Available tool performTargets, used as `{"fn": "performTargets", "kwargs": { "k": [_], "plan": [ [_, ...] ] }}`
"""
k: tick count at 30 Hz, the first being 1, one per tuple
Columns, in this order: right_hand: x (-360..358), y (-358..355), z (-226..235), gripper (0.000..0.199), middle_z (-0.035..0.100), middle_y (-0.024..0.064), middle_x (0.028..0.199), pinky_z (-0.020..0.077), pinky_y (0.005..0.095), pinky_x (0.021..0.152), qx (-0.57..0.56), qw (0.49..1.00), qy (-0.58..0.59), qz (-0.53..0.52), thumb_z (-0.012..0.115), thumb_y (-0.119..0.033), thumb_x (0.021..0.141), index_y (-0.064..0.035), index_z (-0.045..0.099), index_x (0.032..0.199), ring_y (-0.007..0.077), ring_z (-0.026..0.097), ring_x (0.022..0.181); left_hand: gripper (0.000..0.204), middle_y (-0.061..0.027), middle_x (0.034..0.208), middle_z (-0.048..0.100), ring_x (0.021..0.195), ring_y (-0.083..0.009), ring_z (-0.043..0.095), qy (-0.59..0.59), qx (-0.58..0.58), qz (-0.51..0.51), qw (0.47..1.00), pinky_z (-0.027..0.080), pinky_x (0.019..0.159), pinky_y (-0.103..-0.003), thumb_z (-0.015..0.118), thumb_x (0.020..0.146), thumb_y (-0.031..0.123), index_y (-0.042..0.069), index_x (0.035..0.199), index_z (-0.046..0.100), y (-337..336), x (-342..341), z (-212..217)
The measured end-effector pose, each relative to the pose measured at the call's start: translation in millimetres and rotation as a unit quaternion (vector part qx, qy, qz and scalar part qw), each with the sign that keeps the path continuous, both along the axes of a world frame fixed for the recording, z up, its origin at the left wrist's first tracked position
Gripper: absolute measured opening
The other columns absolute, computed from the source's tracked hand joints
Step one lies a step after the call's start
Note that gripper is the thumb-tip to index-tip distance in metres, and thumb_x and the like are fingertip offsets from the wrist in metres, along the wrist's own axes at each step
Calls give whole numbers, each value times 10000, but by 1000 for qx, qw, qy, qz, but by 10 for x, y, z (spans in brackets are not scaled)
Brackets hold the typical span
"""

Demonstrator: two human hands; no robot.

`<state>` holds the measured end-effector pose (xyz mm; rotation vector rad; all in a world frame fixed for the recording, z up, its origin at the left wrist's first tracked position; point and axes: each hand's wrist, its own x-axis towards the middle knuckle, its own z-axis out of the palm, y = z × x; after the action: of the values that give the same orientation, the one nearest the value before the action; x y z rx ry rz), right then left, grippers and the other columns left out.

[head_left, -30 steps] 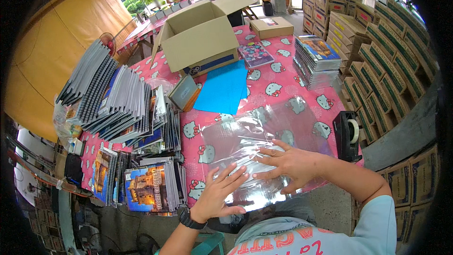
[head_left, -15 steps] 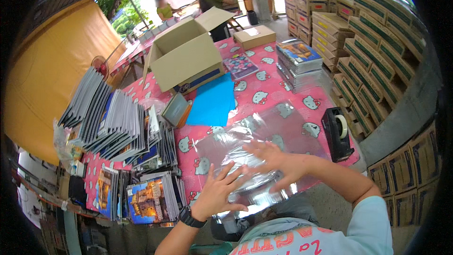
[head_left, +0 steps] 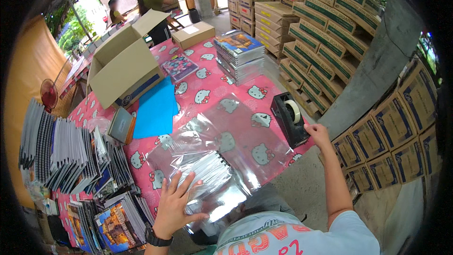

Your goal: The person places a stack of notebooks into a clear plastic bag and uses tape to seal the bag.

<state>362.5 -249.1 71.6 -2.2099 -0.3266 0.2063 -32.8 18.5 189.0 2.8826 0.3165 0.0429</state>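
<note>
Clear plastic film (head_left: pixel 271 148) lies over the near part of the pink table, covering a spiral-bound notebook (head_left: pixel 211 174) whose pages shine through. My left hand (head_left: pixel 175 204), with a dark watch at its wrist, rests on the film at the notebook's left side, fingers spread. At the right table edge stands a black tape dispenser (head_left: pixel 285 123) carrying a pale roll of tape (head_left: pixel 293 111). My right hand (head_left: pixel 318 136) is at the dispenser's near end, its fingertips pinched together against it. Whatever lies between those fingertips is too small to tell.
Stacks of spiral notebooks (head_left: pixel 71 148) crowd the left side. Blue sheets (head_left: pixel 155 108), an open carton (head_left: pixel 125 73) and a flowered notebook (head_left: pixel 180 68) lie farther back. Wrapped notebooks (head_left: pixel 239 59) stand at the far right. Boxes (head_left: pixel 325 33) are piled beyond; two people are in the background.
My right hand has left the film and reached right to the tape dispenser. My left hand stays on the film. The view has turned to the right.
</note>
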Motion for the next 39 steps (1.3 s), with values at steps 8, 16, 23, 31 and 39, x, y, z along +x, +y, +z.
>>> {"fn": "performTargets", "kwargs": {
  "k": [8, 16, 23, 31, 39],
  "plan": [
    [-205, -190, -49, 201, 599, 36, 668, 424, 276, 566, 80, 995, -57, 4, 631, -194, 797, 7, 647, 796, 117, 529, 575, 857, -26, 1420, 322, 1293, -336, 270, -1, -8, -1, 1000, 210, 1001, -600, 709, 583, 563, 203, 1312, 435, 5, 29, 12],
    [-478, 73, -394, 106, 498, -23, 579, 284, 178, 383, 221, 848, 467, 115, 580, -138, 829, -36, 600, 808, 56, 419, 455, 855, -30, 1429, 309, 1320, -323, 237, -5, -11, -3, 1000, 192, 1021, -583, 718, 588, 542, 222, 1322, 418, -3, -14, 2],
    [-1299, 1756, 1371, 240, 574, 9, 607, 376, 244, 482, 72, 803, 221, 549, 633, -247, 803, -18, 635, 729, 81, 494, 546, 891, -20, 1443, 282, 1322, -325, 229, 7, 5, -17, 1000, 193, 1020, -586, 695, 598, 571, 240, 1357, 365, 55, -21, 0],
    [-1864, 2341, 1445, 529, 637, 141, 684, 479, 375, 604, -228, 701, -188, 649, 652, -516, 707, 12, 664, 738, 256, 621, 654, 891, -99, 1455, 224, 1318, -346, 226, 3, -5, -27, 1000, 193, 1016, -593, 655, 630, 606, 250, 1376, 323, 51, -69, 37],
    [-1138, 1858, 1635, 490, 653, 115, 896, 484, 382, 702, -331, 702, -114, 620, 715, -502, 637, -58, 666, 838, 287, 622, 819, 679, -69, 1386, 367, 1319, -294, 261, -136, -5, 60, 989, 116, 1048, -571, 728, 667, 393, 231, 1275, 475, 36, -121, -299]
  ]
}}
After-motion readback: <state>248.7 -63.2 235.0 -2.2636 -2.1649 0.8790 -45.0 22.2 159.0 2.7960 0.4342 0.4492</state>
